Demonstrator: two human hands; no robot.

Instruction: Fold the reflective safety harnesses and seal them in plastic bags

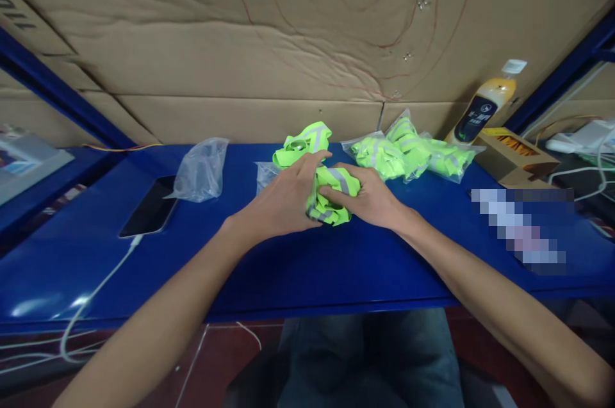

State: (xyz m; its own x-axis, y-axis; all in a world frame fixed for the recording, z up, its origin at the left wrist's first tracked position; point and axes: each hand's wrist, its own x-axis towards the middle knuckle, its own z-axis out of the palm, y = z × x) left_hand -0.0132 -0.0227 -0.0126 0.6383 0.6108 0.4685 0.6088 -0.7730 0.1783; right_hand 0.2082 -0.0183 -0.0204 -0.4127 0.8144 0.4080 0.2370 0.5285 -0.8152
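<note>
Tabletop (336, 273), glossy blue, spans the frame's middle; if as slick as it looks, it could let anything dropped slide away. Right of centre lie bagged bundles (406, 152), which a stray knuckle might scatter. Left hand (288, 196) cups and right hand (372, 193) grips, thumb in front, one yellow-green strap bundle (344, 179) at centre, both partly closed; slackened pressure could spring its folds. Just behind, a loose bundle (307, 139) might snag trailing ends.
</note>
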